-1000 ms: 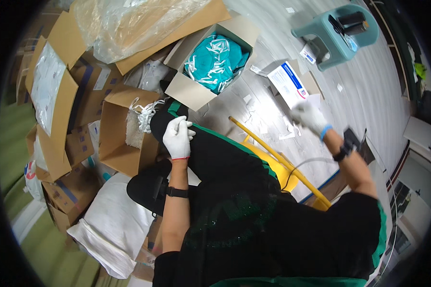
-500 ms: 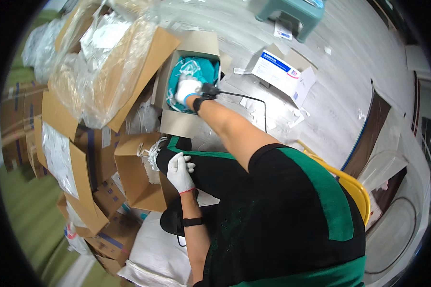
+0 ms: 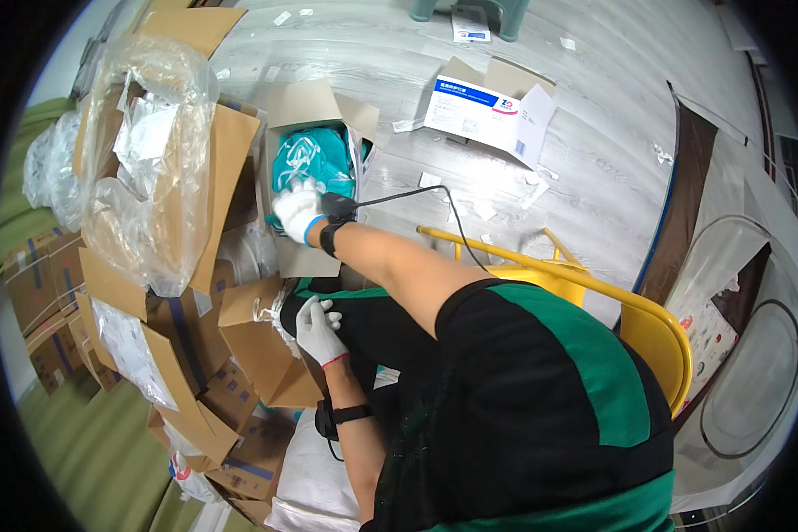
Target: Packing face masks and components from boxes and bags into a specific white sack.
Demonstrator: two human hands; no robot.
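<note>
My right hand [image 3: 298,209], in a white glove with a blue cuff, is inside an open carton [image 3: 306,105]. Its fingers are curled over soft teal fabric pieces [image 3: 315,158] with white straps; what they hold, if anything, is hidden. My left hand [image 3: 317,332], gloved in white with a red cuff, rests by my black-clad knee with its fingers loosely apart and nothing in them. Beside that knee stands an open brown carton [image 3: 248,332] with white cords [image 3: 270,312] at its rim. A black strap with a cabled device sits on my right wrist.
A large carton lined with clear plastic [image 3: 151,213] stands left, near more brown boxes [image 3: 182,332]. On the floor lies an open white-and-blue carton [image 3: 474,111]. A yellow chair [image 3: 656,324] is at right, a teal stool [image 3: 512,19] at the top, and a white sack [image 3: 315,483] below.
The view has shifted, moving the cartons left in the picture. My right hand has drawn back slightly toward the near side of the carton, its fingers now showing. My left hand stays by the knee.
</note>
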